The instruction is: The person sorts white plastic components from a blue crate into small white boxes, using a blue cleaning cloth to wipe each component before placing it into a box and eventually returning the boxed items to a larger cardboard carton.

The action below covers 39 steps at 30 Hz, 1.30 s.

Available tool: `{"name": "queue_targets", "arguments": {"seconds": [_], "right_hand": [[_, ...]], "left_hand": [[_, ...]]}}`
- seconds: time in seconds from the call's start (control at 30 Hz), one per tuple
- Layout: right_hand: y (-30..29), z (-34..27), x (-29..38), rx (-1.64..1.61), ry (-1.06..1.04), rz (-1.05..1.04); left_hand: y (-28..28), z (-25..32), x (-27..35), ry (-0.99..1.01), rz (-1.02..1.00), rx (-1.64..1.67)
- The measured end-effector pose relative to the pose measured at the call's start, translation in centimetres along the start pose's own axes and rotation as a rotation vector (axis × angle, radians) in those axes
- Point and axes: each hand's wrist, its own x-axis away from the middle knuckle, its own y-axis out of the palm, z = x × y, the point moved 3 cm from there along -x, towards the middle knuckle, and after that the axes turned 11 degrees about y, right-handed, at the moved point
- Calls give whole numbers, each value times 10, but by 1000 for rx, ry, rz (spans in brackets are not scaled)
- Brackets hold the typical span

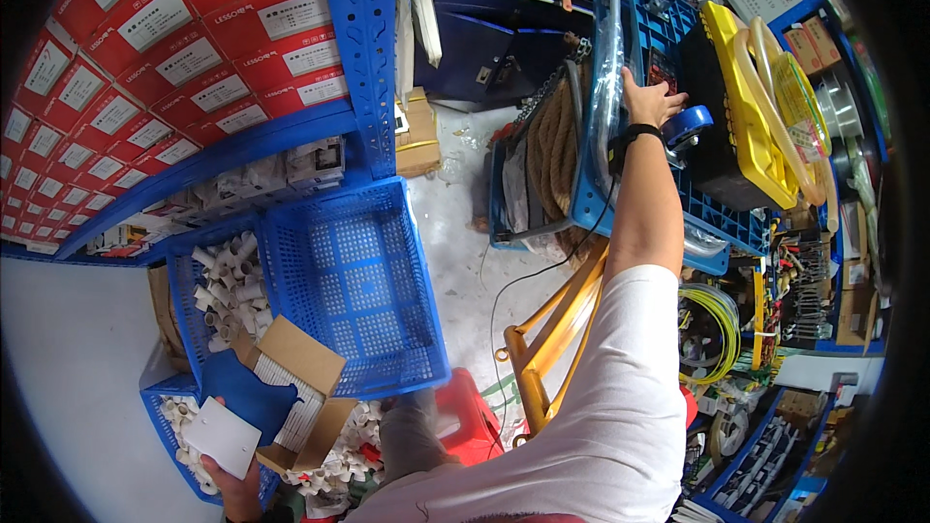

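Note:
Low on the left, my left hand [236, 483] grips a square white plastic plate [222, 439] together with a blue cloth [251, 394]. Just beside them, an open cardboard box [299, 356] holds a row of thin white plates. My right hand [649, 102] reaches far out, its fingers spread against a blue platform trolley [662, 29] that stands on edge; a blue caster wheel [689, 125] lies just right of the wrist. Whether the fingertips press on the trolley or on clear plastic wrap is hard to tell.
A blue plastic crate [363, 283] adjoins another filled with white pipe fittings [232, 290]. Red boxes [254, 22] fill the left shelf. A yellow metal frame [534, 370] and a red plastic stool [465, 418] stand near my body. A black cable [501, 298] crosses the floor.

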Motion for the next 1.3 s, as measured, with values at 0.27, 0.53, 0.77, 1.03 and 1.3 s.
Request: {"name": "queue_targets", "arguments": {"seconds": [0.27, 0.53, 0.77, 1.03, 1.3], "right_hand": [[6, 3, -4, -114, -12, 93], [6, 5, -1, -77, -99, 114], [7, 6, 2, -151, -196, 159], [1, 7, 3, -3, -91, 171], [6, 5, 1, 70, -156, 178]], "left_hand": [[-1, 2, 2, -7, 32, -38], [-5, -1, 7, -3, 13, 3], [1, 3, 13, 28, -44, -8], [-13, -3, 29, 10, -17, 18], [-12, -3, 41, 4, 45, -29]]}}
